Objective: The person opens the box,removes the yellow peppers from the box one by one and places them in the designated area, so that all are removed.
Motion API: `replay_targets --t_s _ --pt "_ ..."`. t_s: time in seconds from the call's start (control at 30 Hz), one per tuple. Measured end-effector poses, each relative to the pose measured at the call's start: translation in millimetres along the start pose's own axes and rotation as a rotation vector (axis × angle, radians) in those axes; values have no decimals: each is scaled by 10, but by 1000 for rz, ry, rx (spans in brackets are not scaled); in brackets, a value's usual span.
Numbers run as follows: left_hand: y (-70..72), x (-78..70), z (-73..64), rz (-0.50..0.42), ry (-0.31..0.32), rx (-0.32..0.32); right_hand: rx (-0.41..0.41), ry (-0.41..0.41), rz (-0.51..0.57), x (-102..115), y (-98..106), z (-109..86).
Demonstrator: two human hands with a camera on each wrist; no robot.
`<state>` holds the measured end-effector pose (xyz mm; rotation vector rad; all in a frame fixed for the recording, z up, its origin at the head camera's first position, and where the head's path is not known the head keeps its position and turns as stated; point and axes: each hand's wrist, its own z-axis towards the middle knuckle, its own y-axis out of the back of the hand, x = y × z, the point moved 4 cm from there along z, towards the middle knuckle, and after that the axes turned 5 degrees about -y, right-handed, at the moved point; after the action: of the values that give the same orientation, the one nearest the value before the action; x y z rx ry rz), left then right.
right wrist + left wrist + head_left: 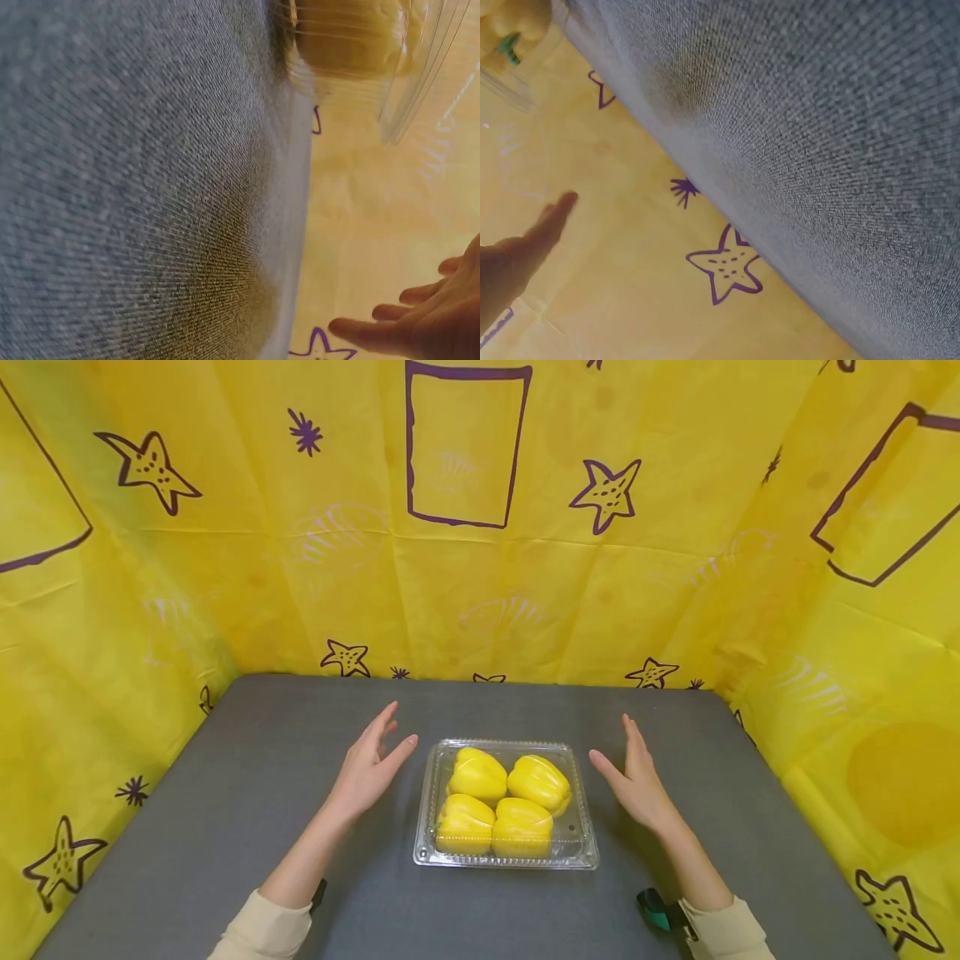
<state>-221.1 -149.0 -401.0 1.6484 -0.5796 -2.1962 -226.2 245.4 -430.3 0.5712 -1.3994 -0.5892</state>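
A clear plastic clamshell box (582,847) sits on the grey table with several yellow bell peppers (522,827) inside, its lid over them. On the box's left, my left hand (367,768) is held apart from it, fingers extended and holding nothing. To the right, my right hand (637,781) is likewise apart from the box, its fingers stretched out and nothing in them. The left wrist view shows part of a pepper with a green stem (510,48) at the top left corner. In the right wrist view, the box edge (397,112) appears at the top, away from the fingers.
Grey cloth covers the table (360,893). Yellow curtains (480,602) with purple starfish drawings stand behind it and along both sides. A dark band with a green part (654,910) is by the right wrist.
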Motion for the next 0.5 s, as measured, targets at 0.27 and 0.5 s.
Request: replay_targets --t_s 0.27,0.5 --pt "-43 -31 -82 -131 60 79 66 31 53 42 -57 -68" --pt "-102 -18 -155 -126 63 143 163 80 112 100 -121 -158"
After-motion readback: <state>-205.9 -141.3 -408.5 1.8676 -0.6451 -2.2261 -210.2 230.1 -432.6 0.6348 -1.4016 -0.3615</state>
